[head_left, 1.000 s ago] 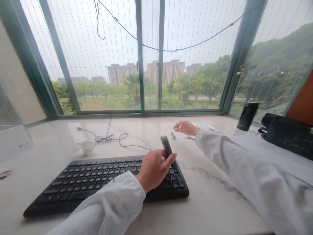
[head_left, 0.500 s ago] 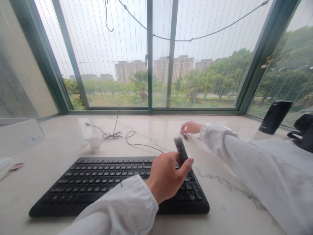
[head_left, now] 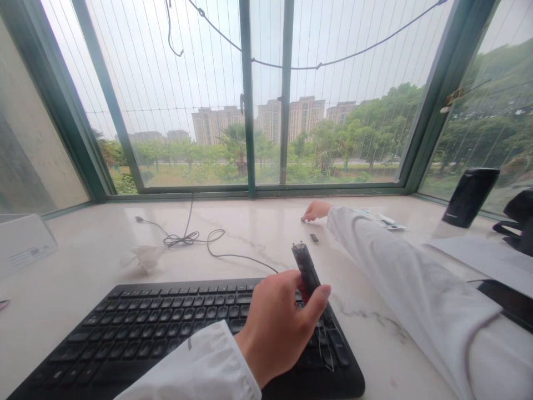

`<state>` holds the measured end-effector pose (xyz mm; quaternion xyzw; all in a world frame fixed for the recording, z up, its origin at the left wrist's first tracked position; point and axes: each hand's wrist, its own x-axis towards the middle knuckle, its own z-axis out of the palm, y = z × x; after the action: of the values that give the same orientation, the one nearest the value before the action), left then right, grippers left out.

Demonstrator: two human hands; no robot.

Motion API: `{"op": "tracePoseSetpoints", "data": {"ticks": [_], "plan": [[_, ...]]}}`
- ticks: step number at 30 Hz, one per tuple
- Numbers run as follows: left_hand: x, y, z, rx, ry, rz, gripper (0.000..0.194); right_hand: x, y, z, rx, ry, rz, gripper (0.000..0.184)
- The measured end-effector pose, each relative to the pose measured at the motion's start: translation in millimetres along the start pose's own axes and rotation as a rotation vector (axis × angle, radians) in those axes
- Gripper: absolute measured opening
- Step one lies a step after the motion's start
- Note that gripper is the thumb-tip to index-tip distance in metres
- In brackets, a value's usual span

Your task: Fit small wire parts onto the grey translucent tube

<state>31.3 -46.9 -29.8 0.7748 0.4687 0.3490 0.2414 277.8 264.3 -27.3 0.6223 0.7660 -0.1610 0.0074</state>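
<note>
Clenched in the left hand (head_left: pixel 275 333), a slim dark device (head_left: pixel 306 272) over the black keyboard (head_left: pixel 137 328); right hand (head_left: pixel 316 211) empty, loosely curled near a small black object (head_left: pixel 313 238) on the marble sill (head_left: pixel 104 250).

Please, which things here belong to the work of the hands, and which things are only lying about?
Belong to the work:
left hand holding a dark narrow stick above the keyboard
right hand near a small black piece

Lying about:
tangled cable
black flask
black bag
white box
</note>
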Motion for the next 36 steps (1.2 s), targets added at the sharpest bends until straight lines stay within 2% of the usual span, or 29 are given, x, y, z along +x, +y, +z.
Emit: {"op": "tracePoseSetpoints", "data": {"ticks": [6, 11, 15, 22, 29, 33, 36], "plan": [[1.9, -2.6, 2.2, 0.041, 0.021, -0.033, 0.044, 11.4, 3.4, -4.6, 0.002, 0.037, -0.039, 0.03], [1.7, -2.7, 2.3, 0.038, 0.014, -0.039, 0.045, 14.7, 10.2, -7.7, 0.011, 0.094, -0.122, 0.04], [1.4, -1.8, 1.9, 0.031, 0.005, -0.033, 0.044, 13.5, 14.2, -4.8, -0.012, 0.096, -0.173, 0.033], [0.9, -1.7, 2.0, 0.029, 0.003, -0.027, 0.044, 11.9, 16.0, -0.1, -0.103, 0.062, -0.179, 0.028], [0.7, -2.1, 2.0, 0.038, 0.004, -0.027, 0.044, 14.7, 15.0, 1.1, -0.113, 0.087, -0.18, 0.028], [1.0, -2.7, 1.9, 0.037, 0.015, -0.019, 0.044, 8.7, 14.3, -4.9, -0.079, 0.16, -0.185, 0.035], [1.1, -3.1, 1.4, 0.033, 0.016, -0.007, 0.044, -7.0, 10.9, -12.5, -0.051, 0.187, -0.211, 0.046]]}}
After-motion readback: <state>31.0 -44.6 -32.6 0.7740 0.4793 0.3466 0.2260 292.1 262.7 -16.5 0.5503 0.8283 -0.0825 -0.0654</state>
